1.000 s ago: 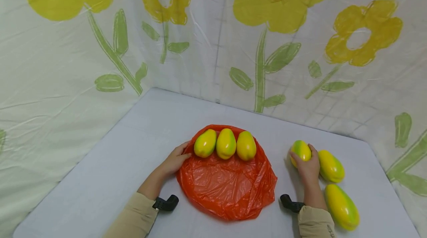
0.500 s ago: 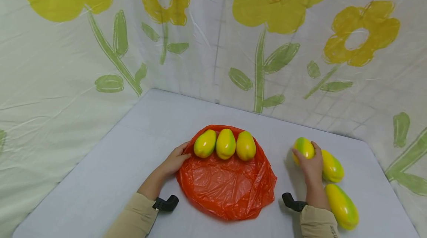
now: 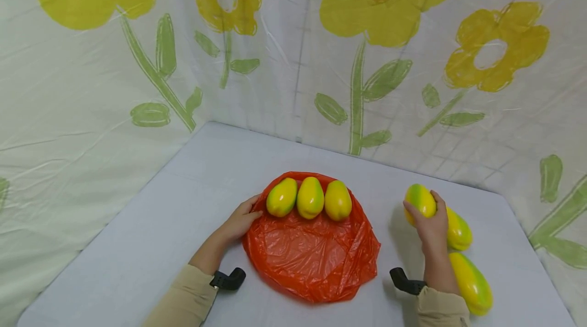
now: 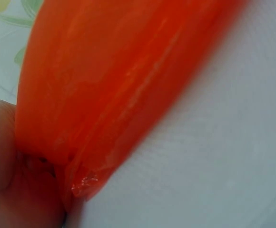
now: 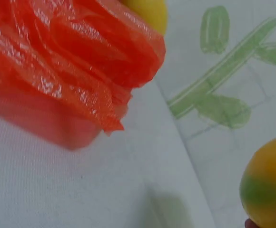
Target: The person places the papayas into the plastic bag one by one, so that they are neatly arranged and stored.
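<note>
A red plastic bag [image 3: 316, 261] lies spread on the table, with three yellow-green papayas [image 3: 311, 197] side by side along its far edge. At the bag's left edge my left hand [image 3: 243, 219] pinches the plastic; in the left wrist view the red film [image 4: 81, 95] bunches against the hand. To the right of the bag, my right hand [image 3: 432, 222] grips another papaya [image 3: 419, 202] between thumb and fingers, raised over the tabletop with a shadow beneath. Only part of this papaya [image 5: 269, 185] and its fingertips show in the right wrist view.
Two more papayas, a farther one [image 3: 459, 230] and a nearer one [image 3: 472, 283], lie on the white table [image 3: 183, 189] at the right, partly behind my right arm. A flower-printed curtain [image 3: 284, 62] hangs around the table's back and sides.
My right hand has lifted the papaya and moved slightly right and away from me. The left hand, the bag and the three papayas on it stay in place.
</note>
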The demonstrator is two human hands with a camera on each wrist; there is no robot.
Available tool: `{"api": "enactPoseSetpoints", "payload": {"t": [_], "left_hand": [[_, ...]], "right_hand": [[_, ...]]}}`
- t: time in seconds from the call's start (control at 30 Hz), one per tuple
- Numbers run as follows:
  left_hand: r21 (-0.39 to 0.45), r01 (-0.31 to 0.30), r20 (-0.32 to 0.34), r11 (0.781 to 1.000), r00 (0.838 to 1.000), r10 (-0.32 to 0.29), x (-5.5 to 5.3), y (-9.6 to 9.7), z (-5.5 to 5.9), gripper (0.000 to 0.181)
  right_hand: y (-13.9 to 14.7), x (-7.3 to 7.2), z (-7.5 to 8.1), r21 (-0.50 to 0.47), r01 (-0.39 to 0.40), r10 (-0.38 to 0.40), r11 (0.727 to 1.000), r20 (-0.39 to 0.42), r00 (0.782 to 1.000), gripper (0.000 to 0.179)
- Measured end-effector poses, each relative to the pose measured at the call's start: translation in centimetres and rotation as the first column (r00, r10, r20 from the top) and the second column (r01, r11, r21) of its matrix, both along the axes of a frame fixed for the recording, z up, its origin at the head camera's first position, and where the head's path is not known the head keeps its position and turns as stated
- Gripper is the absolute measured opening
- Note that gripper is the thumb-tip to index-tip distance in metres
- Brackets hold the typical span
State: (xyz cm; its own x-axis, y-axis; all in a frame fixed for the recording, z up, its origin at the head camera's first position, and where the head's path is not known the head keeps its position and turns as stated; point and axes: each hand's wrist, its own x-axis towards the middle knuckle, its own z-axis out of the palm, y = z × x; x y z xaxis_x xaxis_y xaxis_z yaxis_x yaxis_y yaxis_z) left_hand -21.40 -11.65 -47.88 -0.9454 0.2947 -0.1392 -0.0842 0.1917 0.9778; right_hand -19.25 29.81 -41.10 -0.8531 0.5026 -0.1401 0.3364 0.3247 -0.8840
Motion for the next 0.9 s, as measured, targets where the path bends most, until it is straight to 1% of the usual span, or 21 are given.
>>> {"api": "enactPoseSetpoints", "payload": {"t": [0.3, 0.57, 0.7, 0.9], "left_hand": [[-0.014, -0.011, 0.007, 1.000, 1.000, 0.011, 0.1, 0.1, 0.0, 0.051], [-0.015, -0.016, 0.006, 1.000, 1.000, 0.016, 0.2, 0.2, 0.1, 0.051], [-0.016, -0.014, 0.004, 1.000, 1.000, 0.014, 0.1, 0.2, 0.1, 0.051], [-0.012, -0.009, -0.002, 1.000, 1.000, 0.009, 0.2, 0.2, 0.1, 0.051]], "right_hand": [[-0.9, 0.8, 1.0, -0.025, -0.006, 0.005, 1.000, -0.046, 0.999, 0.081], [-1.6, 1.7, 1.9, -0.071, 0.029, -0.032, 0.997, -0.049, 0.998, 0.079], [-2.3, 2.1, 2.3, -0.099, 0.017, -0.021, 0.995, -0.041, 0.999, 0.079], [-3.6, 2.6, 2.7, -0.143, -0.047, 0.040, 0.989, -0.053, 0.998, 0.080]]}}
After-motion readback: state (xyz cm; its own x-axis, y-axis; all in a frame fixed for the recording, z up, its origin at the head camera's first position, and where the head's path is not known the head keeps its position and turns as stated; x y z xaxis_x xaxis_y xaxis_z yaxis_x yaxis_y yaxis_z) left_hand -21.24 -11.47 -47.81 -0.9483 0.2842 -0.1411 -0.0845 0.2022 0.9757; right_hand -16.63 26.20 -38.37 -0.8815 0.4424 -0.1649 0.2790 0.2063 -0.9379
